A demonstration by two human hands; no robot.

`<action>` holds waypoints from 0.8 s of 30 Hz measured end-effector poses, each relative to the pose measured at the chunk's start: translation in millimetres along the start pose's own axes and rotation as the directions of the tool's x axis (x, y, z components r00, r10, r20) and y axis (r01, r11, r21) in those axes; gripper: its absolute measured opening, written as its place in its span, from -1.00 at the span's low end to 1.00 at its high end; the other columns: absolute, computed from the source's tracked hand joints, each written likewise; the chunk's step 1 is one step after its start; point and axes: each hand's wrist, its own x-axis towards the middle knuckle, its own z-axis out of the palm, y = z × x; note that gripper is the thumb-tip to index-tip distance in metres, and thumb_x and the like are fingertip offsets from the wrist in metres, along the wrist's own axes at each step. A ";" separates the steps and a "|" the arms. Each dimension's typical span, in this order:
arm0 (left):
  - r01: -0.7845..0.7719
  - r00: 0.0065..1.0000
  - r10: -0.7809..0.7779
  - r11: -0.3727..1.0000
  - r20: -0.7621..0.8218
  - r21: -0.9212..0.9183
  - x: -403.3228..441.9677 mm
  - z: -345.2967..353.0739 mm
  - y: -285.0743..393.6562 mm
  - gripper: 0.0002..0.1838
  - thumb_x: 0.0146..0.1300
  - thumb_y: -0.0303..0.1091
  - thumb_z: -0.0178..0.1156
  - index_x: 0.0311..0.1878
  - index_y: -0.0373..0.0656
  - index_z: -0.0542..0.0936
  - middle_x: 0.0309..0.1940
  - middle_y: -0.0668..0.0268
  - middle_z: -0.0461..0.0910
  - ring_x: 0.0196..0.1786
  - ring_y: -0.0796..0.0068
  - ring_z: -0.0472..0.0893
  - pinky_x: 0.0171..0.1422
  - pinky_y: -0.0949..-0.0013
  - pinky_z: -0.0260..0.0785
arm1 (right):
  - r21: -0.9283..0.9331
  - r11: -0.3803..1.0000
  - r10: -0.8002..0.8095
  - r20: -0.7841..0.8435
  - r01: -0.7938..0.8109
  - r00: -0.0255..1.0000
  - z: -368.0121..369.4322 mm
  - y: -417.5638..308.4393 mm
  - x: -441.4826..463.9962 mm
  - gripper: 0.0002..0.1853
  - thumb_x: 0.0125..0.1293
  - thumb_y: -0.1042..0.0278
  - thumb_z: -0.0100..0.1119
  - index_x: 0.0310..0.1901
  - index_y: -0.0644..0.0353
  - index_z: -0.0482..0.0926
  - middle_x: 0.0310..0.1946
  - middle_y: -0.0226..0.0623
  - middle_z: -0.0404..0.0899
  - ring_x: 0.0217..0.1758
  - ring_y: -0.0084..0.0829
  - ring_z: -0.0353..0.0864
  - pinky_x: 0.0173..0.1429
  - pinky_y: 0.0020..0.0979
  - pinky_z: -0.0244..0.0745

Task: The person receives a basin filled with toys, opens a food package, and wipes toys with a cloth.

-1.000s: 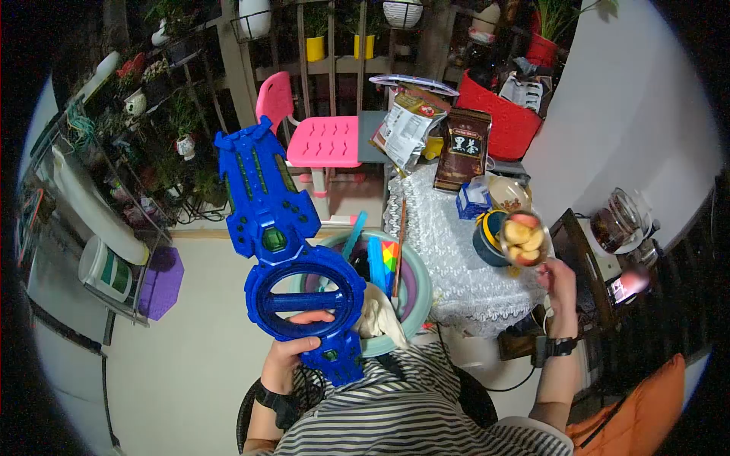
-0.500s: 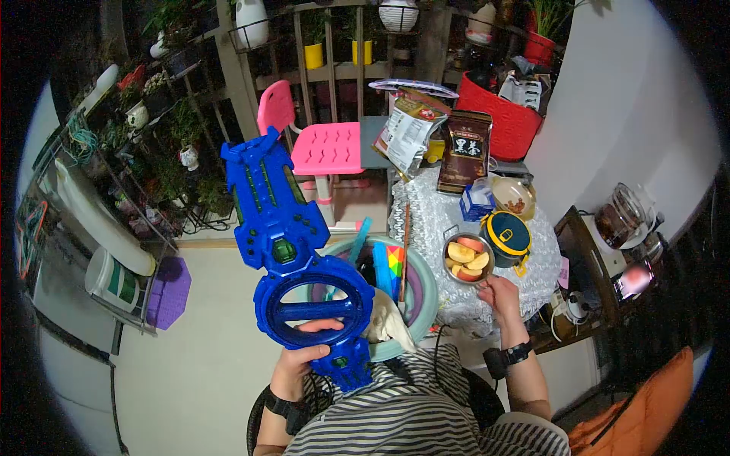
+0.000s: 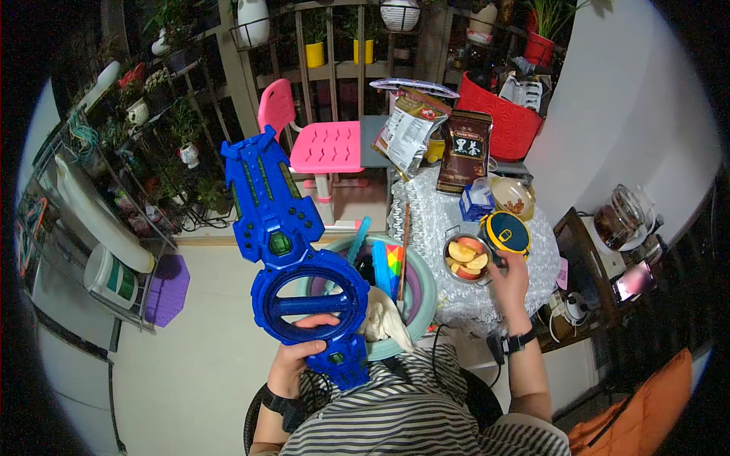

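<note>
My left hand [image 3: 293, 362] is closed around the lower part of a large blue plastic toy [image 3: 310, 302]. The toy has a ring with a crossbar, a long upper section and green gem-like pieces. At the right, my right hand [image 3: 511, 285] is at the edge of a small metal bowl [image 3: 452, 275] holding apple slices [image 3: 462, 251]. Its thumb and fingers look slightly apart, with nothing visible between them; the fingertips partly overlap the bowl's right rim. Just above them is a round container with a dark green lid and yellow trim [image 3: 507, 232].
A green tub [image 3: 427, 308] of toys and a white cloth stands before me. On the lace-covered table [image 3: 536, 292] are a brown tea bag [image 3: 465, 152], a silver snack bag [image 3: 411, 140], a blue box [image 3: 477, 204] and a cream bowl [image 3: 525, 190]. A pink chair [image 3: 327, 147] stands behind.
My right hand has moved up from the bowl's lower right edge to its right side, close to the lidded container. The blue toy has shifted slightly left in my left hand.
</note>
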 end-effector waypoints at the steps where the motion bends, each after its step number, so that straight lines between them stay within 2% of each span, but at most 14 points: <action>1: 0.020 1.000 -0.021 1.000 -0.018 -0.018 -0.5 1.4 1.0 -0.44 -0.10 -0.31 0.35 0.05 -0.32 0.57 0.03 0.18 0.58 0.04 0.36 0.57 0.23 0.33 0.34 | -0.118 0.982 -0.143 0.053 0.149 0.988 0.1 -1.3 8.5 -0.62 -0.07 0.34 0.42 -0.16 0.18 0.60 -0.30 -0.25 0.49 -0.21 -0.25 0.50 -0.14 -0.29 0.45; 2: 0.021 1.000 -0.022 1.000 -0.017 -0.016 -0.3 1.7 1.8 -0.44 -0.10 -0.31 0.35 0.05 -0.32 0.57 0.03 0.18 0.58 0.04 0.36 0.57 0.23 0.33 0.34 | -0.117 0.982 -0.141 0.053 0.146 0.989 3.9 -2.3 16.3 -0.62 -0.07 0.34 0.42 -0.16 0.18 0.60 -0.30 -0.25 0.49 -0.21 -0.25 0.50 -0.14 -0.29 0.45; 4: 0.008 1.000 -0.009 1.000 -0.004 -0.029 1.0 1.9 3.4 -0.44 -0.10 -0.32 0.36 0.05 -0.31 0.57 0.04 0.18 0.58 0.05 0.36 0.57 0.23 0.33 0.35 | -0.228 0.944 -0.216 0.122 0.239 0.969 16.4 -2.2 31.4 -0.65 -0.14 0.31 0.42 -0.22 0.13 0.64 -0.30 -0.20 0.48 -0.13 -0.13 0.48 -0.08 -0.20 0.45; 5: 0.004 1.000 -0.004 1.000 -0.006 -0.028 1.5 0.9 3.5 -0.44 -0.10 -0.32 0.36 0.05 -0.31 0.57 0.04 0.18 0.58 0.05 0.36 0.57 0.23 0.33 0.35 | -0.225 0.944 -0.219 0.120 0.241 0.968 21.2 -2.1 38.1 -0.65 -0.14 0.31 0.42 -0.22 0.13 0.64 -0.30 -0.20 0.48 -0.13 -0.13 0.48 -0.08 -0.20 0.45; 7: 0.037 0.999 -0.037 0.999 -0.006 -0.036 0.8 -1.1 3.2 -0.45 -0.09 -0.33 0.35 0.05 -0.31 0.57 0.04 0.19 0.58 0.06 0.36 0.56 0.24 0.33 0.33 | -0.259 0.923 -0.230 0.226 0.286 0.947 29.1 -0.2 49.9 -0.71 -0.13 0.29 0.40 -0.28 0.07 0.66 -0.31 -0.23 0.48 -0.09 -0.14 0.48 -0.07 -0.18 0.47; 12: 0.002 1.000 -0.002 1.000 -0.011 0.005 0.1 -3.0 0.9 -0.45 -0.09 -0.34 0.34 0.06 -0.30 0.58 0.05 0.21 0.57 0.08 0.37 0.55 0.26 0.33 0.30 | -0.346 0.877 -0.240 0.285 0.333 0.928 45.9 0.9 59.5 -0.81 -0.15 0.29 0.41 -0.41 0.05 0.67 -0.35 -0.27 0.46 -0.14 -0.17 0.48 -0.16 -0.18 0.50; 14: -0.002 1.000 0.002 1.000 -0.009 0.020 0.5 -3.9 1.8 -0.45 -0.09 -0.34 0.34 0.07 -0.30 0.58 0.06 0.21 0.57 0.09 0.37 0.54 0.27 0.33 0.30 | -0.370 0.864 -0.248 0.275 0.340 0.929 51.0 3.4 61.1 -0.84 -0.17 0.30 0.40 -0.50 0.08 0.64 -0.36 -0.27 0.46 -0.17 -0.19 0.48 -0.19 -0.17 0.50; 17: 0.025 0.999 -0.026 1.000 0.023 0.011 0.0 2.1 9.1 -0.44 -0.09 -0.34 0.34 0.07 -0.29 0.57 0.07 0.21 0.56 0.11 0.38 0.53 0.27 0.32 0.30 | -0.353 0.865 -0.278 0.252 0.356 0.927 51.6 5.6 60.9 -0.84 -0.19 0.33 0.38 -0.52 0.09 0.60 -0.37 -0.28 0.46 -0.17 -0.19 0.48 -0.20 -0.19 0.50; 18: 0.018 0.999 -0.017 0.999 -0.044 0.031 -2.3 11.3 12.9 -0.47 -0.13 -0.33 0.31 0.01 -0.27 0.60 0.00 0.23 0.59 0.05 0.36 0.56 0.23 0.34 0.33 | -0.349 0.865 -0.284 0.252 0.360 0.925 51.8 5.7 60.0 -0.84 -0.19 0.33 0.38 -0.52 0.09 0.60 -0.37 -0.28 0.46 -0.17 -0.19 0.48 -0.20 -0.19 0.50; 19: 0.012 0.994 -0.007 0.999 -0.110 0.050 -3.5 17.3 16.0 -0.49 -0.18 -0.32 0.28 -0.04 -0.25 0.62 -0.06 0.24 0.63 -0.01 0.35 0.59 0.19 0.35 0.36 | -0.338 0.878 -0.279 0.215 0.340 0.936 47.5 2.5 59.1 -0.84 -0.19 0.34 0.38 -0.51 0.09 0.59 -0.37 -0.29 0.45 -0.18 -0.19 0.48 -0.19 -0.20 0.49; 21: 0.013 0.993 -0.009 0.999 -0.114 0.036 -3.9 17.1 15.2 -0.49 -0.18 -0.32 0.28 -0.04 -0.24 0.62 -0.07 0.24 0.63 -0.01 0.35 0.59 0.19 0.35 0.36 | -0.323 0.889 -0.277 0.182 0.323 0.944 33.5 -7.8 56.7 -0.83 -0.19 0.35 0.37 -0.49 0.09 0.58 -0.38 -0.30 0.45 -0.18 -0.19 0.48 -0.19 -0.21 0.48; 23: 0.014 0.994 -0.012 1.000 -0.113 0.020 -2.9 15.9 13.1 -0.49 -0.17 -0.32 0.28 -0.04 -0.24 0.62 -0.07 0.24 0.63 -0.01 0.35 0.59 0.19 0.34 0.36 | -0.205 0.922 -0.319 0.074 0.327 0.945 11.4 -29.3 52.5 -0.84 -0.09 0.33 0.35 -0.42 0.10 0.60 -0.38 -0.31 0.47 -0.21 -0.18 0.47 -0.20 -0.19 0.47; 24: 0.019 0.995 -0.018 1.000 -0.102 0.009 -2.2 14.1 11.5 -0.49 -0.18 -0.32 0.28 -0.03 -0.24 0.62 -0.06 0.24 0.62 -0.01 0.35 0.58 0.20 0.34 0.36 | -0.163 0.920 -0.357 0.022 0.355 0.934 1.4 -41.7 49.3 -0.76 -0.13 0.34 0.40 -0.36 0.10 0.59 -0.37 -0.32 0.48 -0.20 -0.20 0.46 -0.18 -0.22 0.43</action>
